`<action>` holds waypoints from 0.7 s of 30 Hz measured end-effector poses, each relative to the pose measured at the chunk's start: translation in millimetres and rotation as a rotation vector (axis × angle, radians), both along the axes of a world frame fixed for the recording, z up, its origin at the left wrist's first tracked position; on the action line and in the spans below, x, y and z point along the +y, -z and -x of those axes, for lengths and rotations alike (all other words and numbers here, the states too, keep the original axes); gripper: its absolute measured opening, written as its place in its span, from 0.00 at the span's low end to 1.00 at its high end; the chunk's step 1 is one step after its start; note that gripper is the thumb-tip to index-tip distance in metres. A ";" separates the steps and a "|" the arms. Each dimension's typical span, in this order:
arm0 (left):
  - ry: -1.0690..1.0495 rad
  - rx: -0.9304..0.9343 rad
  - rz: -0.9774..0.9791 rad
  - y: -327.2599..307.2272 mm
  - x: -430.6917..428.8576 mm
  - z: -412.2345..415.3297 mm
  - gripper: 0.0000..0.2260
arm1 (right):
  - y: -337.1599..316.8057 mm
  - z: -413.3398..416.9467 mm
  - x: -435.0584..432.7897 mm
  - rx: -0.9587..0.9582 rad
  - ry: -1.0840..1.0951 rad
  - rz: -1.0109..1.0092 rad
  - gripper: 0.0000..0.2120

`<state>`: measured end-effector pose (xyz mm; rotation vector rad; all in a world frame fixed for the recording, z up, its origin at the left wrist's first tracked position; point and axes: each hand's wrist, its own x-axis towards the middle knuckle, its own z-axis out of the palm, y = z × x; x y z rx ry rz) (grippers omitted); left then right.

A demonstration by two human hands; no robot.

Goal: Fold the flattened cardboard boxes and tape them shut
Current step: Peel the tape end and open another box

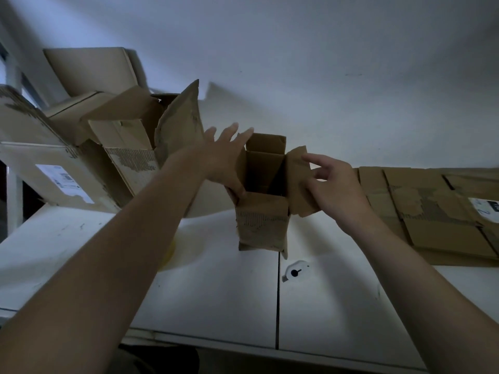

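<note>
A small brown cardboard box (263, 225) stands upright on the white table (216, 292), its top flaps spread open. My left hand (224, 157) presses flat against the box's left flap, thumb hooked on the near rim, fingers spread. My right hand (334, 184) pinches the right flap (298, 179), which sticks out sideways. The far flap stands upright behind the opening. A stack of flattened cardboard boxes (432, 211) lies on the table to the right. I see no tape roll clearly.
A heap of larger opened boxes (121, 136) leans against the wall at the left, one bearing a white label (64, 182). A round white cable cap (295, 271) sits in the table near the seam. A yellow object (168, 255) peeks out beside my left forearm.
</note>
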<state>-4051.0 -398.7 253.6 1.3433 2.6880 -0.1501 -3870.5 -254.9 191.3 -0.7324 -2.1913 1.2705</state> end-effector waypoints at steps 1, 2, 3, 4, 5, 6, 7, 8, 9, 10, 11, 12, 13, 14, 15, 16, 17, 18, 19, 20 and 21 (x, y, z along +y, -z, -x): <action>0.020 0.005 0.030 -2.8 5.5 5.6 0.62 | -0.3 0.4 0.5 -0.001 -0.004 -0.007 0.22; 0.038 -0.007 0.047 -3.9 10.9 10.8 0.63 | -0.5 1.2 1.0 0.000 -0.008 -0.007 0.23; 0.059 -0.029 0.060 -4.5 15.1 14.2 0.64 | -0.5 1.7 1.6 0.000 -0.012 -0.002 0.23; 0.089 -0.058 0.063 -3.0 18.0 17.7 0.66 | -0.2 2.1 2.5 0.000 -0.014 0.002 0.23; 0.121 -0.090 0.054 -0.2 19.1 20.6 0.67 | -0.5 2.6 3.6 0.000 -0.010 0.009 0.23; 0.142 -0.127 0.031 3.3 18.9 22.6 0.67 | -0.2 2.9 5.4 0.002 -0.006 0.024 0.22; 0.141 -0.169 0.002 6.6 17.7 23.8 0.66 | 0.1 3.6 7.1 0.004 0.000 0.042 0.22; 0.128 -0.214 -0.021 10.0 16.1 24.8 0.64 | 0.3 4.1 8.4 0.011 0.005 0.055 0.23; 0.112 -0.259 -0.025 12.4 14.2 24.7 0.63 | 0.3 4.2 9.2 0.019 0.006 0.068 0.23; 0.105 -0.297 -0.015 14.1 12.7 24.3 0.61 | 0.8 4.1 9.4 0.032 0.001 0.086 0.22; 0.104 -0.316 0.005 14.8 11.1 23.8 0.59 | 0.7 4.0 8.3 0.051 -0.007 0.106 0.21; 0.106 -0.317 0.026 14.7 10.3 23.5 0.57 | 1.0 4.2 6.3 0.072 -0.012 0.116 0.20; 0.114 -0.301 0.045 13.2 9.8 22.2 0.55 | 2.0 4.5 4.3 0.086 -0.010 0.104 0.19; 0.122 -0.280 0.059 12.1 9.8 21.4 0.53 | 4.1 5.3 2.6 0.086 -0.005 0.073 0.19; 0.130 -0.267 0.064 11.3 10.5 20.4 0.52 | 5.3 6.7 0.5 0.076 -0.003 0.047 0.19; 0.139 -0.266 0.055 11.5 11.5 19.9 0.52 | 6.1 8.5 -2.3 0.060 -0.013 0.029 0.20; 0.152 -0.268 0.034 12.4 12.3 19.0 0.52 | 6.3 10.0 -6.1 0.042 -0.044 0.015 0.20; 0.167 -0.276 -0.004 14.3 13.2 18.5 0.52 | 7.6 11.3 -10.0 0.015 -0.095 0.000 0.20; 0.179 -0.301 -0.064 16.3 13.1 17.5 0.52 | 9.3 12.2 -13.7 -0.020 -0.149 -0.023 0.20; 0.182 -0.345 -0.149 19.2 12.5 16.3 0.52 | 12.6 13.4 -16.7 -0.065 -0.195 -0.059 0.22; 0.178 -0.397 -0.256 21.8 11.4 13.6 0.52 | 15.7 14.3 -18.6 -0.115 -0.231 -0.097 0.25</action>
